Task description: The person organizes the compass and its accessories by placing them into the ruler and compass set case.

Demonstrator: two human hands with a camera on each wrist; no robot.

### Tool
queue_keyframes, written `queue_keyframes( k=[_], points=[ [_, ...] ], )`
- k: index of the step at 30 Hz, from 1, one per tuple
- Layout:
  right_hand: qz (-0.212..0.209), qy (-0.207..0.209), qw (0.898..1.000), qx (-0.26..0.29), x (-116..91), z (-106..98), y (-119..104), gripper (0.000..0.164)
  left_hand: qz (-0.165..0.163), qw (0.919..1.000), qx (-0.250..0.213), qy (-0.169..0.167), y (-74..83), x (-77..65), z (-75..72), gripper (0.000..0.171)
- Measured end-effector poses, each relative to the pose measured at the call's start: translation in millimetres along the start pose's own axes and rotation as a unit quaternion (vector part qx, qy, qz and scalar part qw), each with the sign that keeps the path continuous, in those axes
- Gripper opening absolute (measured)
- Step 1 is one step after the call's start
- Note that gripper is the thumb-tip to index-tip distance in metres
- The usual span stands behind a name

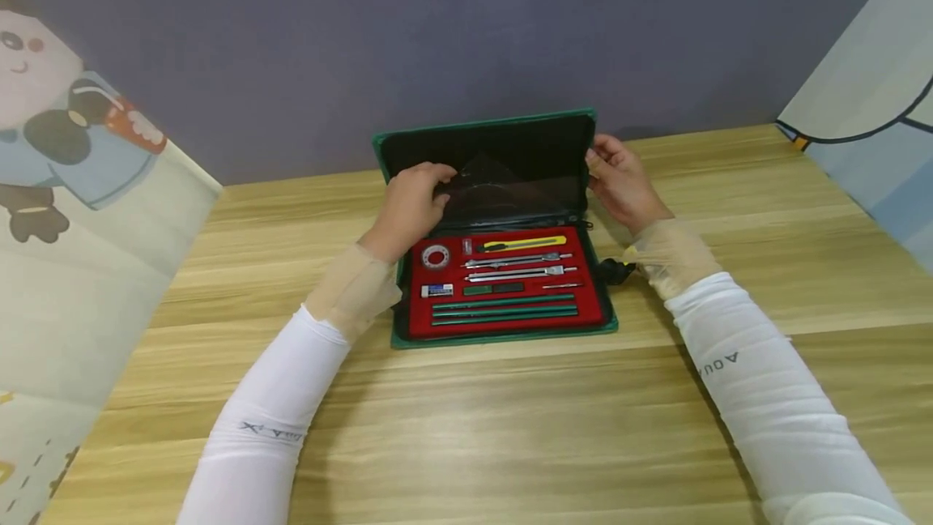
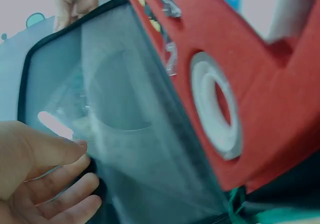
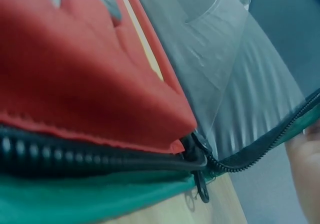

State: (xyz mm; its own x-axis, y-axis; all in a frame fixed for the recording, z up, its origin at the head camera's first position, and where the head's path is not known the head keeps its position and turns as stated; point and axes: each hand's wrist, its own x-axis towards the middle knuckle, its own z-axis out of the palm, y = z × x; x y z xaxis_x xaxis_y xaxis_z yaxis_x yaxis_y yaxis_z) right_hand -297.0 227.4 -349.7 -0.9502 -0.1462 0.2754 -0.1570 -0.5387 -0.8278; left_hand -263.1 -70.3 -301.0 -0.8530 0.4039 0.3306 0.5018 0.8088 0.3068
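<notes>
A green zip case lies unfolded, its dark lid raised against the grey wall. At the lid's clear pocket, my left hand pinches a clear plastic set square that sticks up over the pocket's edge; its outline is faint. My right hand grips the lid's right edge, thumb on the inner side. In the red tray sit a white tape ring, a yellow cutter knife, two metal compasses, an eraser and several green pencils.
The case stands on a wood-grain table, close to the grey wall behind. A zip pull hangs at the hinge's right end. Printed cartoon sheets flank the table on both sides.
</notes>
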Motion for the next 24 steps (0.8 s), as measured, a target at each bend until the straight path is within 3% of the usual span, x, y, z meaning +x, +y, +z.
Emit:
queue_keyframes(
  k=[3, 5, 9, 11, 13, 17, 20, 24],
  points=[
    [0.009, -0.005, 1.0, 0.004, -1.2, -0.4, -2.4, 0.025, 0.031, 0.9991, 0.004, 0.027, 3.6, -2.9, -8.8, 0.028],
    [0.013, -0.011, 1.0, 0.002, -2.0, -1.7, -4.0, 0.027, 0.078, 0.9952, 0.005, 0.06, 5.8, -4.0, -15.2, 0.024],
    [0.011, -0.037, 0.999, -0.021, -4.5, -5.5, -7.5, 0.028, 0.187, 0.9713, 0.009, 0.147, 9.1, -2.9, -26.0, 0.016],
    [0.008, -0.055, 0.998, -0.029, -6.3, -7.7, -9.5, 0.03, 0.216, 0.9607, 0.007, 0.174, 10.4, -1.5, -29.4, 0.016],
    [0.007, -0.069, 0.997, -0.037, -8.5, -10.3, -11.4, 0.032, 0.217, 0.9602, 0.009, 0.176, 12.0, -0.6, -31.6, 0.017],
    [0.011, -0.094, 0.995, -0.045, -12.3, -15.6, -14.5, 0.033, 0.176, 0.9747, 0.017, 0.137, 16.2, -1.9, -34.2, 0.022],
    [0.018, -0.13, 0.991, -0.01, -13.9, -20.1, -15.6, 0.028, 0.141, 0.9836, 0.013, 0.111, 19.9, -4.3, -35.4, 0.023],
    [0.024, -0.181, 0.982, 0.036, -14.9, -26.6, -15.9, 0.027, 0.115, 0.9893, -0.002, 0.09, 25.2, -9.4, -35.5, 0.025]
  ],
)
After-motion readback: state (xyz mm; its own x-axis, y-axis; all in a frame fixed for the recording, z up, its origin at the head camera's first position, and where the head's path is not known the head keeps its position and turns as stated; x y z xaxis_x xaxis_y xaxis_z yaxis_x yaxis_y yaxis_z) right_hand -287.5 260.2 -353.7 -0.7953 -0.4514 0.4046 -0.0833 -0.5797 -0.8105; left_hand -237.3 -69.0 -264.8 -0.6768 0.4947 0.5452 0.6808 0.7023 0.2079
